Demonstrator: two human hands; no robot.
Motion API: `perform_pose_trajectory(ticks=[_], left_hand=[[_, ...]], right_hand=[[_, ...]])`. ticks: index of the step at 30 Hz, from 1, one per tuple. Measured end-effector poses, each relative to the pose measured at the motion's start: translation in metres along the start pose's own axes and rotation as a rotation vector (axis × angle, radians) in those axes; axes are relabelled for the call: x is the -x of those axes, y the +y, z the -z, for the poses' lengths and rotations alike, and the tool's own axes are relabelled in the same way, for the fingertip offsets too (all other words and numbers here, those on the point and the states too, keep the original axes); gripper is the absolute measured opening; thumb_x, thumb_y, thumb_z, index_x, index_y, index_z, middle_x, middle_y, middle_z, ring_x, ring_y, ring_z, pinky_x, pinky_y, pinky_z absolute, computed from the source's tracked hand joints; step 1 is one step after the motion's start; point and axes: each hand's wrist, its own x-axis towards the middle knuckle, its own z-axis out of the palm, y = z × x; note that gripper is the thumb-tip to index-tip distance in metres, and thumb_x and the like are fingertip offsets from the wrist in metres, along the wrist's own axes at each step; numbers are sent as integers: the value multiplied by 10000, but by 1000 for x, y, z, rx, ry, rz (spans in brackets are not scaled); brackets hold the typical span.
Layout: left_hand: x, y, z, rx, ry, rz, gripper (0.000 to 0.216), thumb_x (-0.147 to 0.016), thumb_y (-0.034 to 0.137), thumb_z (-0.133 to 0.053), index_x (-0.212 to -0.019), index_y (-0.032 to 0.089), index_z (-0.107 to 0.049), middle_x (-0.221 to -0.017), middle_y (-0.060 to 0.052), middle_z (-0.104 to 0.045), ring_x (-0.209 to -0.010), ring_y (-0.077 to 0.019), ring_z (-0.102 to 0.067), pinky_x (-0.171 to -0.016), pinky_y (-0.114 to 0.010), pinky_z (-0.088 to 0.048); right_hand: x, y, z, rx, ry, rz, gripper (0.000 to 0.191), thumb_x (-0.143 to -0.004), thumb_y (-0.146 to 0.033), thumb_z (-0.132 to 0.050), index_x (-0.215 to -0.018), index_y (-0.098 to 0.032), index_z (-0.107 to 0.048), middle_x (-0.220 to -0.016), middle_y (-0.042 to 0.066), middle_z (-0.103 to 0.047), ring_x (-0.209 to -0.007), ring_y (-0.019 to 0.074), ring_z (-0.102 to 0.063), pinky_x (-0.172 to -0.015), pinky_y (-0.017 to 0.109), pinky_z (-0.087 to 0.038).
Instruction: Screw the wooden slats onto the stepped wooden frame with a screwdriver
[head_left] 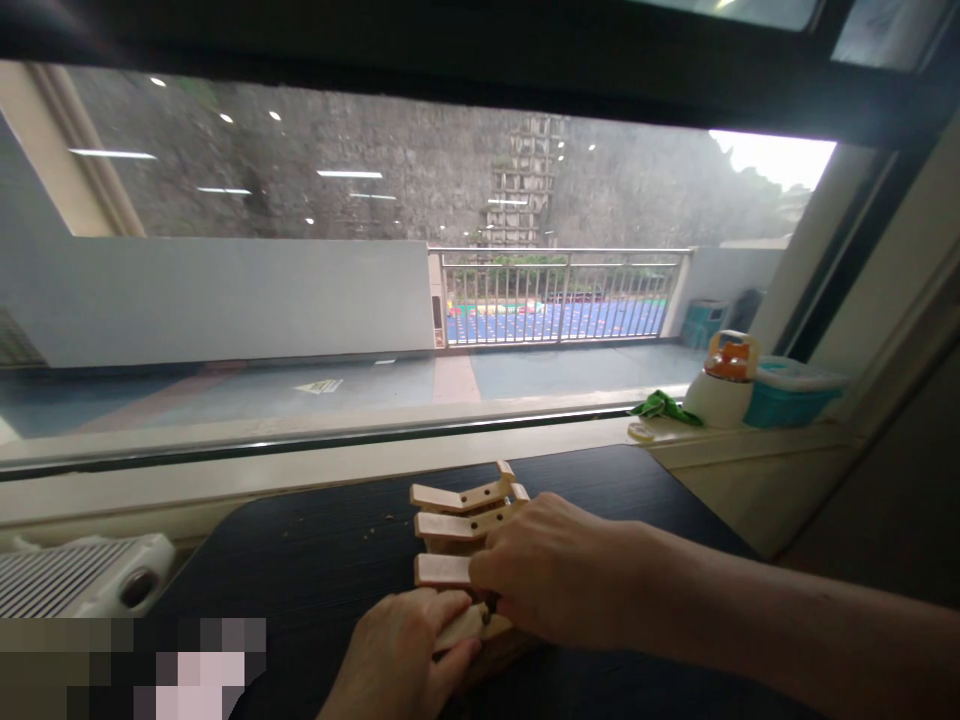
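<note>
A pale wooden assembly (459, 520) of several stacked slats lies on the dark table (315, 560) by the window. My right hand (551, 570) comes in from the right and its fingers are closed over the near end of the slats. My left hand (405, 650) rises from the bottom edge and is curled round the lowest wooden piece (459, 628), just under the right hand. Both hands touch the wood and nearly touch each other. The near part of the assembly is hidden beneath them.
A white appliance with a ribbed top (82, 578) sits at the table's left. On the sill at the right stand a white and orange container (724, 385), a teal tub (791, 392) and a green cloth (664, 407). Wood crumbs dot the table.
</note>
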Motion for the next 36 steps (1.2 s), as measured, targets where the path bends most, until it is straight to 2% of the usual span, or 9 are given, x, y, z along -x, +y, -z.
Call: perform_pose_trajectory(ticks=[3,7,11,16,19,22,29,36], left_hand=[[0,-1,-2,-1,0,9,207,-839,363,-510,-866,276,-696,-925,-4,-738,-853,-189,-669,-683,-222,-415],[0,0,-2,4,-5,7,224,-852,380,-496,-853,275,-694,-917,-7,-738,-848,-189,-671,-673,-216,-417],[0,5,3,-5,-34,32,227,-851,360,-494,-870,274,-704,-937,-14,-734,-883,-189,-662,-721,-214,-420],[1,5,6,3,-47,83,296,-784,316,-573,-1056,304,-689,-1085,-9,-714,-1001,-209,-637,-830,-242,-423],[2,2,7,28,-40,71,361,-742,314,-609,-1096,313,-676,-1125,-3,-704,-1024,-211,-632,-868,-261,-417],[3,0,7,46,-25,54,300,-748,324,-603,-1033,306,-695,-1077,4,-717,-989,-201,-642,-836,-255,-417],[2,1,6,26,-39,61,191,-769,315,-582,-914,281,-702,-973,8,-730,-922,-191,-650,-768,-238,-403],[2,2,6,46,-38,58,168,-769,310,-585,-886,276,-701,-959,7,-728,-901,-190,-645,-733,-237,-391]], right_hand=[[-4,-1,-9,22,-21,21,95,-777,-127,-588,-719,-153,-659,-690,41,-686,-590,166,-609,-459,282,-267],[-9,0,-20,1,10,33,117,-792,-114,-564,-732,-139,-662,-670,49,-676,-568,158,-586,-455,287,-277],[-7,4,-20,2,-45,-74,210,-866,-171,-501,-763,-131,-680,-680,73,-688,-608,182,-619,-468,284,-299],[9,11,-14,-73,16,-231,356,-930,-282,-415,-772,-142,-701,-745,100,-715,-669,202,-653,-539,292,-352],[22,12,-8,-147,43,-336,326,-916,-297,-438,-803,-148,-706,-776,91,-721,-720,215,-664,-590,298,-366],[32,13,-5,-174,46,-384,284,-899,-270,-452,-818,-156,-699,-800,78,-722,-756,228,-667,-627,303,-371],[26,8,-11,-253,23,-238,223,-891,-225,-456,-919,-165,-668,-889,79,-712,-867,210,-649,-715,285,-390],[16,3,-9,-271,26,-137,173,-861,-157,-477,-886,-163,-648,-936,66,-695,-894,199,-630,-713,274,-397]])
